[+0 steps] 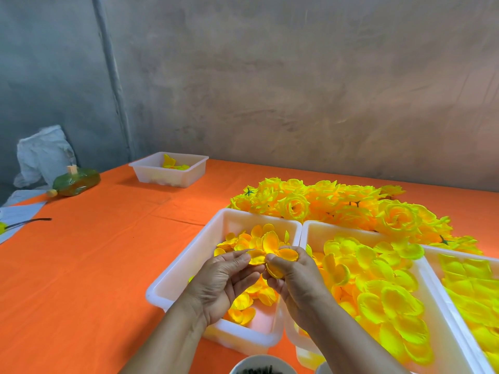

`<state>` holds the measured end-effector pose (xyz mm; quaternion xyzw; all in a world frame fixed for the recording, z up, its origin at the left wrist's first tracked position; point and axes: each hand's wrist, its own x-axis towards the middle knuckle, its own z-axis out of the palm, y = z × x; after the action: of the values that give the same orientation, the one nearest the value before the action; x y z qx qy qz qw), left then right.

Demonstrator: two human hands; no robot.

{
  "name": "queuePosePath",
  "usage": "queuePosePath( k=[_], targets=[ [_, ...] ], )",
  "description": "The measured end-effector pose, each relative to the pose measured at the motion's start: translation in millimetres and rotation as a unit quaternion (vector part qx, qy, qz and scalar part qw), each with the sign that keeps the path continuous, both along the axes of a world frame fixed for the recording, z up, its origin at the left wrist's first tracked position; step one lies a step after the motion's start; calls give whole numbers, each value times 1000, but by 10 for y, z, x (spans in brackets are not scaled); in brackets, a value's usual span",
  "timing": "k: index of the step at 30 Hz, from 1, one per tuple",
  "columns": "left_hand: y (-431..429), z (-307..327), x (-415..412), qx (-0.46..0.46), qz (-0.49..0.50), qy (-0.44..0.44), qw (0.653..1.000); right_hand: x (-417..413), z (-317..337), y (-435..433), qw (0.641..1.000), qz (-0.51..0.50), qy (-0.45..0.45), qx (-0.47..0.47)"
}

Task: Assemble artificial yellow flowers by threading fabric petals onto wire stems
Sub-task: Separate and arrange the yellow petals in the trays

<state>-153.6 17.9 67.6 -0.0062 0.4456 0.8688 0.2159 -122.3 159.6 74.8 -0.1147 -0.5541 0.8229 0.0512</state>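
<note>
Held: petal layer (270,251), small, yellow-orange, with cupped lobes. Position: in the air over the near left tray (186,255), between both hands.

Grip, left hand (229,276): palm up, fingers curled, fingertips pinching the left lobe.

Grip, right hand (294,276): knuckles up, thumb and fingers pinching the right and lower lobes.

Not seen: wire stem inside the grip; impossible to tell whether present.

Step, as judged: opening or separating one layer ahead of threading.

Handling notes:
- Pinch close to the centre, not at the lobe tips.
- Peel off a single layer only.
- Keep the lobes evenly spread.
- Work above the tray, for catching dropped pieces.
- Squeeze lightly: thin fabric, probably quick to crease.

Surface: orange tablecloth (94,265), creased.
- Near side: three white trays side by side, the left with small orange-yellow petals, the middle tray (318,228) with larger lemon-yellow petals, the right tray (464,253) with similar yellow pieces.
- Behind them: heap of finished flowers (337,203).
- Far left: fourth tray (162,179) with a few petals; green bottle (77,182) on its side by a white bag (43,155); loose stem (29,221).
- Bottom edge: white bowl (243,364) of dark pieces, too cropped to identify.

Room: plaster wall (297,90), grey and patchy, bluer at left.
</note>
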Motion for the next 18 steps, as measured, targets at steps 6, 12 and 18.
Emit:
queuePosePath(
  k=[6,12,18],
  targets=[
    [36,8,32,-31,35,37,998,0,-18,-41,998,-23,19,48],
    [99,-13,57,-139,104,56,983,25,-77,-108,983,-43,46,175],
    [134,-50,89,-208,146,89,963,3,-106,-101,972,-52,31,226]
  ],
)
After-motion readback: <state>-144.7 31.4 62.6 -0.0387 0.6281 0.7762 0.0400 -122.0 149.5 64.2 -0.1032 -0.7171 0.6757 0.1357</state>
